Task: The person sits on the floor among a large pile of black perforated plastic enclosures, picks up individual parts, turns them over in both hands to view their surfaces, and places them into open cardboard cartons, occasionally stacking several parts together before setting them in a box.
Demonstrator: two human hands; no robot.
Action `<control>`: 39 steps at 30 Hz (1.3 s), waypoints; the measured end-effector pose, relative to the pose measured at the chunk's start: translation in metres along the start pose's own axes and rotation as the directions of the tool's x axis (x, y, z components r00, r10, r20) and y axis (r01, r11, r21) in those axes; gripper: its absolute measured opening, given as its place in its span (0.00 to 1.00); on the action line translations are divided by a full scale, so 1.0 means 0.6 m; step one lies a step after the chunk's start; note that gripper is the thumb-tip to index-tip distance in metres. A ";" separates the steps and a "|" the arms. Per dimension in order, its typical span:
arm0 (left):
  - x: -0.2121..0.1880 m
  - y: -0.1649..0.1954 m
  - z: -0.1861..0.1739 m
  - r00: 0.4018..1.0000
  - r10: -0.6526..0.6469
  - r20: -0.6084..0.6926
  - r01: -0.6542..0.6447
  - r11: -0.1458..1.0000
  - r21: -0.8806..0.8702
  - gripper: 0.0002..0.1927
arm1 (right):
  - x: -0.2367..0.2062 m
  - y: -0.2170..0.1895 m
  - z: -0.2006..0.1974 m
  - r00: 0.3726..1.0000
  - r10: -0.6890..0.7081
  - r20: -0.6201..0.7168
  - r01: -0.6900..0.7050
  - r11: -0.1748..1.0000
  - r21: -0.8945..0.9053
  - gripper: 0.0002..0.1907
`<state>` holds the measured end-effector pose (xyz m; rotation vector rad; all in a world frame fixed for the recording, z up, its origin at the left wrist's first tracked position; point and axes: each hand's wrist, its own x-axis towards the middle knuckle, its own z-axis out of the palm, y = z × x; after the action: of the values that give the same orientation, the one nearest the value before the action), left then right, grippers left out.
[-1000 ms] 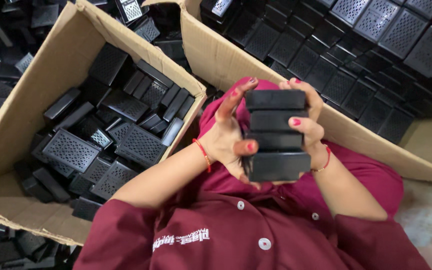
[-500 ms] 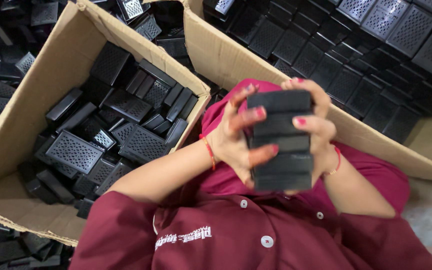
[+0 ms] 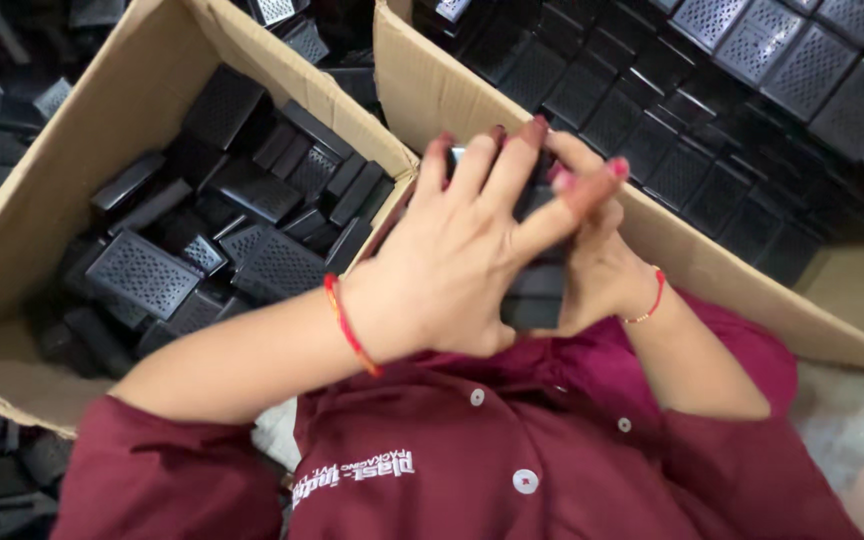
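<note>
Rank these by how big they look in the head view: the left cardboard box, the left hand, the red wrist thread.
1. Left cardboard box, largest.
2. Left hand, though it looms large by being near the camera.
3. Red wrist thread, smallest.

Black stack (image 3: 537, 290) mostly behind hands (image 3: 472, 260)

- Soft, even overhead light; no glare on the matte black parts.
- Deep shadow inside the left cardboard box (image 3: 72, 150).
- Left hand (image 3: 452, 265) close to the lens, slightly motion-blurred.
- Frame corners soft and stretched.
</note>
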<state>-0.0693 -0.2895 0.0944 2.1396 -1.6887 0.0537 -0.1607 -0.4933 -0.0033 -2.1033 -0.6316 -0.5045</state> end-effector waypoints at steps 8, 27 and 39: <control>-0.011 -0.072 0.017 0.988 0.035 -0.151 -0.081 0.949 -0.306 0.63 | 0.003 0.014 0.006 0.989 0.147 0.011 -0.147 0.988 0.052 0.81; 0.033 -0.195 0.043 0.989 -0.143 0.034 0.077 0.308 -0.948 0.50 | 0.107 -0.005 -0.010 0.834 0.548 -0.063 -0.291 0.533 0.794 0.63; 0.047 -0.203 0.081 0.938 -0.164 0.305 0.328 0.140 -0.934 0.53 | 0.093 0.015 -0.076 0.717 0.650 0.252 -0.637 0.463 0.616 0.53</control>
<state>0.0415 -0.3102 0.0221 1.2648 -0.8222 -1.0489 -0.1168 -0.5214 0.0470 -1.4468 0.0713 0.1554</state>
